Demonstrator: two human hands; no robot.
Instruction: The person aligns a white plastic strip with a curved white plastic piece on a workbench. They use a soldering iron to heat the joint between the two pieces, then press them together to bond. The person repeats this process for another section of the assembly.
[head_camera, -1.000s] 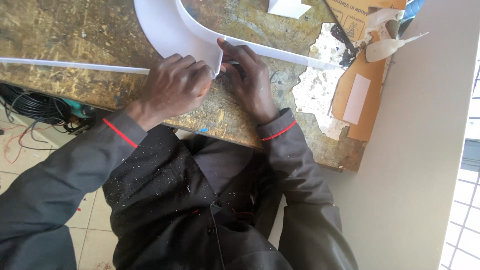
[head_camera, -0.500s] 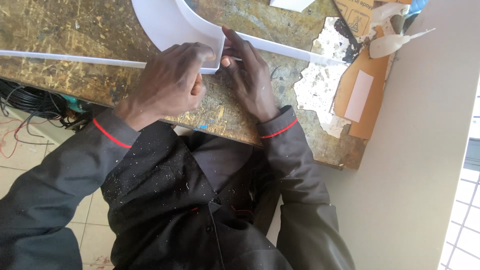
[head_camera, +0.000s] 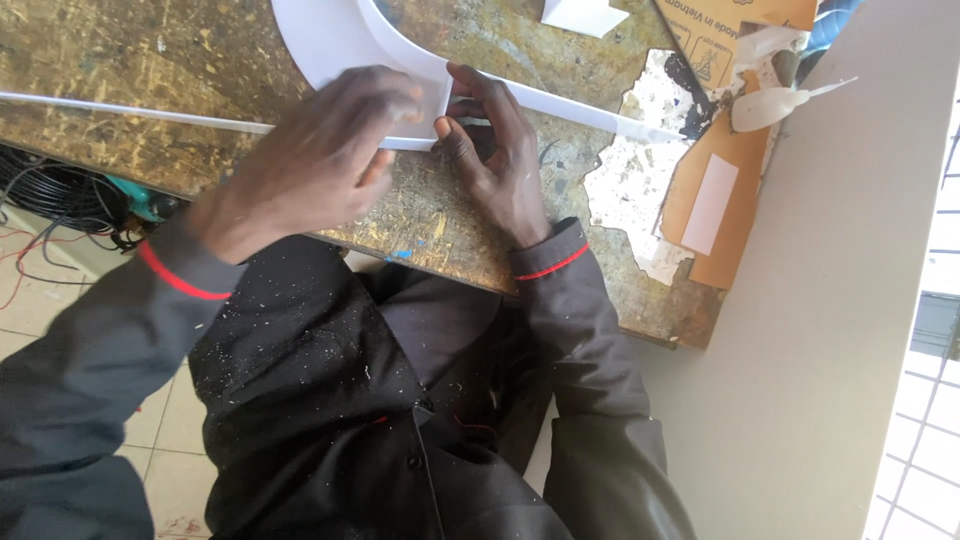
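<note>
Since half a second ago the left hand (head_camera: 320, 150) has slid a little toward the bench edge and blurred, while the right hand (head_camera: 495, 150) has kept its place. One curved white sheet (head_camera: 340, 40) lies on the worn workbench (head_camera: 120, 60), its squared end under both hands near the front edge. One long white strip (head_camera: 130, 112) runs left from that end and a second (head_camera: 590, 108) runs right. The left hand lies palm down, fingers curled over the sheet's end, pressing it flat rather than pinching it. The right hand rests on its side, thumb and forefinger closed on the sheet's corner, the other fingers bent against the bench. Both sleeves are dark with one red band at each cuff. To the right lie one brown cardboard piece (head_camera: 715, 200) and one white glue gun (head_camera: 775, 105). One tangle of black cables (head_camera: 60, 195) hangs below the bench at left.
</note>
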